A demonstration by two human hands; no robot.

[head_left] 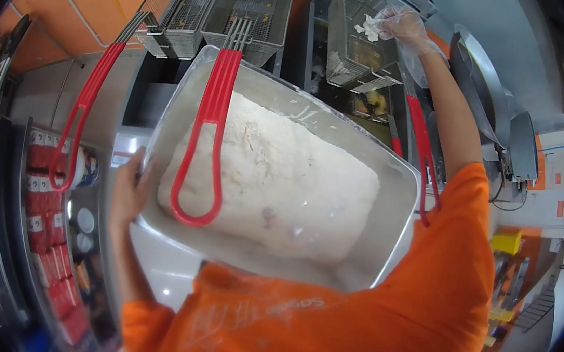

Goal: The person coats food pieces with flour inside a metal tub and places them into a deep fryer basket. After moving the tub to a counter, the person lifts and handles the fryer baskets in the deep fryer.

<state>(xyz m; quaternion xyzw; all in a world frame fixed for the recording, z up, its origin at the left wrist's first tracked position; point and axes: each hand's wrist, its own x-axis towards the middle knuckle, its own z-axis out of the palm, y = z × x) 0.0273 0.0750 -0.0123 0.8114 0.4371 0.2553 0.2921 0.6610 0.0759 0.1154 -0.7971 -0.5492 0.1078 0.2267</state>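
Observation:
My right hand (pixel 407 28), in a clear plastic glove, is stretched out over a wire fryer basket (pixel 355 19) at the top. Its fingers are closed on a white, flour-coated piece (pixel 368 28), whose kind I cannot make out. Below that basket, browned food (pixel 372 104) lies in dark oil. My left hand (pixel 131 186) is bare and grips the left side of a large clear tub (pixel 398 181); its fingertips are partly hidden. White flour (pixel 296 171) fills much of the tub, with a rough, lumpy patch at its upper left.
Two more wire baskets (pixel 250 8) hang at the top left. Their red handles, one here (pixel 216 100), reach out over the tub and beside it. Another red handle (pixel 420 139) passes near my right arm. Red packets (pixel 50 220) fill a shelf on the left.

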